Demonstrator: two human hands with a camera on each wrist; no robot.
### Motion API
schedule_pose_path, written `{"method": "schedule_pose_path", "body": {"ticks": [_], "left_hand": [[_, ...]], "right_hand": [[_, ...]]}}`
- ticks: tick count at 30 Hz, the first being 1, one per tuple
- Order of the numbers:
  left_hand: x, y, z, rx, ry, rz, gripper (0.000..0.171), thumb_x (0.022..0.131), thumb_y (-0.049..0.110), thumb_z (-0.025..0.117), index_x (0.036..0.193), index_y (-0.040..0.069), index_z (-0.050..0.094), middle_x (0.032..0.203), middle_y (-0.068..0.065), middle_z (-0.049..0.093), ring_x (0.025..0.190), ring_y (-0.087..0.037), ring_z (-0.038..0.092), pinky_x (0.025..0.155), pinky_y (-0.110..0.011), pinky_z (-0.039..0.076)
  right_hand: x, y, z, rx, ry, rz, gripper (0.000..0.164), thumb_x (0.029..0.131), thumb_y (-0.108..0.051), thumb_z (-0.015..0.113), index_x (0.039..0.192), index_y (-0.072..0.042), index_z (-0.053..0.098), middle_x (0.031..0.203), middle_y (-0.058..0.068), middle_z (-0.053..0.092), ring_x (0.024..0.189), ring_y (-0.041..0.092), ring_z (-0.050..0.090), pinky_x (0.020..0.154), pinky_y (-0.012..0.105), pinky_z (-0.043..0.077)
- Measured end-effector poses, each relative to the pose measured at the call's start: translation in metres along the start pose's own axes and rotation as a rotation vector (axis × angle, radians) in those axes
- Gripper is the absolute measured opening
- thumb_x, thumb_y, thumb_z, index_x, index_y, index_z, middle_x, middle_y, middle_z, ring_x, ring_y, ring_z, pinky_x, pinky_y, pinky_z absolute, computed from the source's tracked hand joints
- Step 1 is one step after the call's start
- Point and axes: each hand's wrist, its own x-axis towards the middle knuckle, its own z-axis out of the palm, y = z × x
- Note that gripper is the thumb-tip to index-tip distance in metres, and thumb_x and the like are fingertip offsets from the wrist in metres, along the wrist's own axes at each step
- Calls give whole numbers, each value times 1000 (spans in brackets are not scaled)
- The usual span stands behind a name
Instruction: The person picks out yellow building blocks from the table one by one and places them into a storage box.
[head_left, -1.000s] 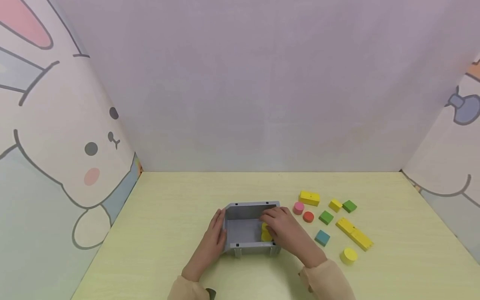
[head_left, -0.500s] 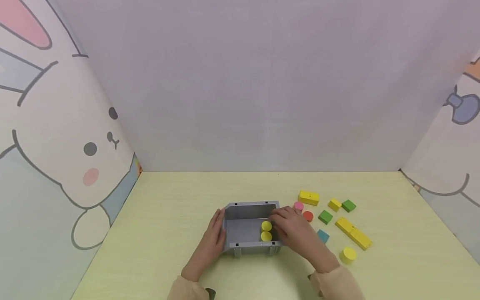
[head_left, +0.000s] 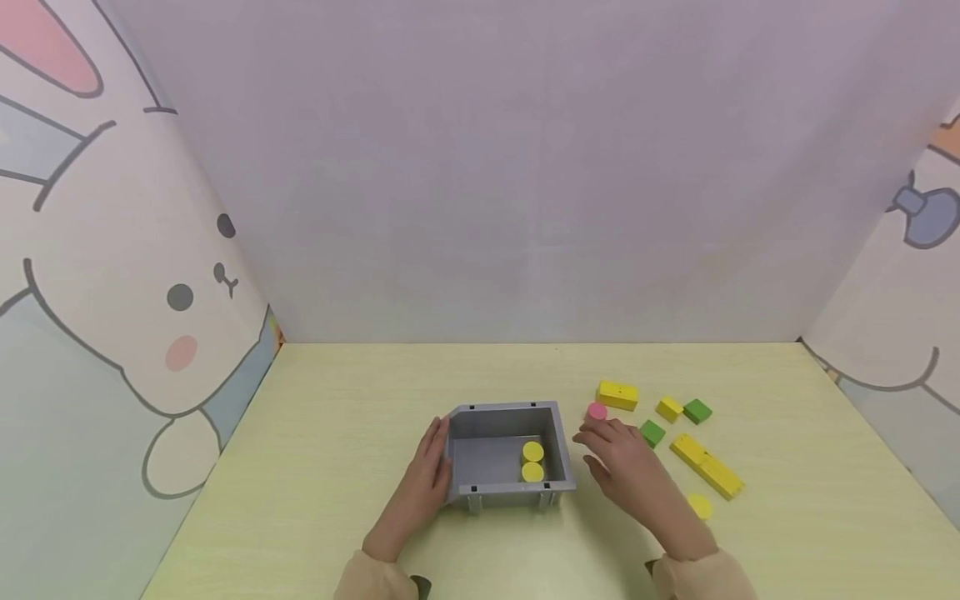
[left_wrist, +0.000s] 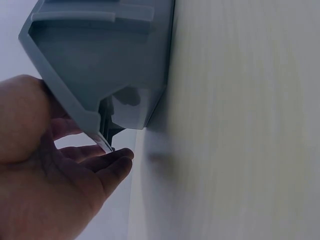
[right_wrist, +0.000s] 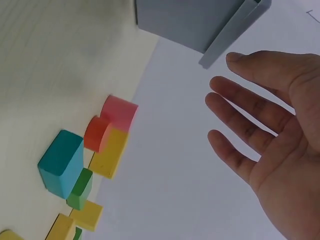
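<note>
A grey plastic bin (head_left: 506, 502) stands at the table's middle, two yellow cylinders (head_left: 532, 452) upright in its right end. My left hand (head_left: 423, 479) rests along the bin's low left end, fingers nearly straight; in the left wrist view its fingertips (left_wrist: 122, 162) meet the slanted lip. Just right of the bin my right hand (head_left: 630, 467) hovers with fingers spread and nothing in them. Nearest its fingers is a pink cylinder (head_left: 597, 412). The hand hides a red cylinder (right_wrist: 96, 134) and a teal block (right_wrist: 61, 165) from the head view; both show in the right wrist view.
Beyond the pink cylinder lies a yellow block (head_left: 618, 395). Farther right are a small yellow block (head_left: 670, 409), two green blocks (head_left: 697, 411), a long yellow piece (head_left: 707, 467) and another yellow cylinder (head_left: 700, 506). A pale curtain (head_left: 540, 208) closes off the table's back edge.
My right hand has let go of the yellow cylinders, come out of the bin and moved right over the table. My left hand has stayed on the bin.
</note>
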Motion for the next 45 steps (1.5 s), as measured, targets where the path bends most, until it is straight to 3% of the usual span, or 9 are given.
{"method": "schedule_pose_path", "body": {"ticks": [11,19,28,37,45], "left_hand": [[0,-2,1,-13,-5,-6,51,94,5,42,141,-3,23,145,-30,25,131,-39,25,104,-55,35],[0,-2,1,-15,-9,-2,52,94,5,42,141,-3,22,145,-30,24,132,-39,25,104,-56,34],[1,-1,1,-9,0,7,51,94,4,43,140,-5,23,144,-31,25,131,-39,26,103,-56,35],[0,0,0,-14,-2,-2,51,94,5,42,141,-4,24,144,-31,25,131,-39,26,104,-55,34],[0,0,0,-6,-1,6,51,94,5,42,141,-5,23,144,-31,25,131,-39,26,103,-55,35]], "right_hand": [[-21,15,-6,-24,-31,84,34,59,2,77,89,-7,67,91,8,68,84,26,59,68,46,55],[-38,26,-13,-9,-123,206,31,63,0,76,93,-7,67,97,8,68,89,28,58,69,47,53],[-57,37,-26,15,-132,273,30,63,-1,77,90,-8,67,91,8,68,82,28,60,67,48,55],[-74,47,-31,13,-220,378,26,66,-4,75,90,-8,67,93,12,68,83,32,61,69,52,54],[-85,53,-34,25,-349,473,24,68,-8,74,91,-8,66,94,15,68,84,35,60,71,55,53]]}}
